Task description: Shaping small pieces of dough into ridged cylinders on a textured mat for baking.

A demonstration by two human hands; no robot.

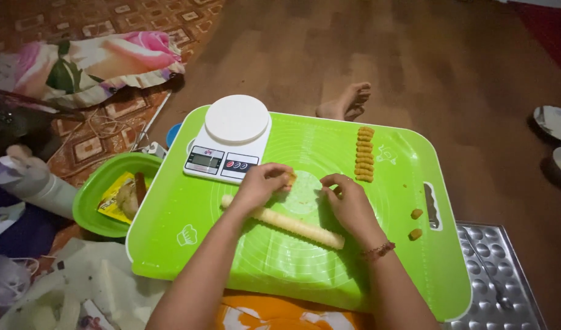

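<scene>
My left hand [260, 185] pinches a small yellow-brown dough piece [290, 179] above the middle of a green baking mat [280, 256]. Its palm rests on a long pale grooved rolling stick [305, 228] that lies slanted across the mat. My right hand [347, 201], with a beaded bracelet at the wrist, has its fingers curled beside the dough piece, touching the mat; I cannot tell whether it grips anything. A column of several shaped dough pieces [364, 153] lies at the far right of the mat, and two loose pieces [416, 223] lie near the right edge.
A white digital kitchen scale [229, 139] sits at the mat's far left corner. A green bowl [94, 211] with a yellow packet stands to the left. A dimpled metal tray [498, 269] lies at the right. A bare foot [347, 102] rests beyond the mat. Plates [555, 122] sit far right.
</scene>
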